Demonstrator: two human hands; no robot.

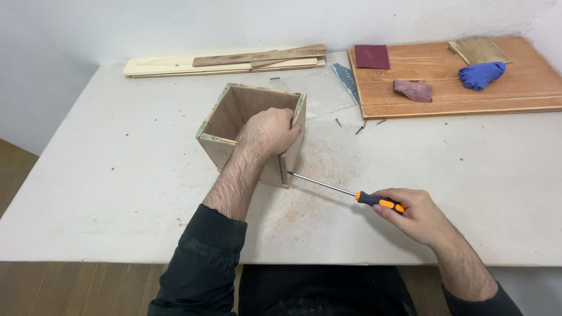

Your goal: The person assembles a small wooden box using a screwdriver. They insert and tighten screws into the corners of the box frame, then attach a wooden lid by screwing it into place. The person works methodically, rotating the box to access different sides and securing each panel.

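Here, your left hand [269, 131] is closed over the near top edge of a small open wooden box [253, 133], fingers hooked inside, pinning it to the white desk [117, 175]. Your right hand [413, 213], well to the right of the box, is wrapped around the orange and black handle of a screwdriver [345, 192]. Its thin shaft runs left from that grip, and the tip touches the box's lower right corner, just below your left hand.

To drive well, I would judge: keep the shaft in line with the screw, press firmly, and hold the box steady so the tip cannot slip.

Beyond the right grip lie loose screws [360, 126], a wooden board [456, 82] carrying sandpaper pieces [372, 56] and a blue glove [481, 75]. Wooden slats [222, 61] lie beyond the box, against a white wall. Reddish dust marks the desk.
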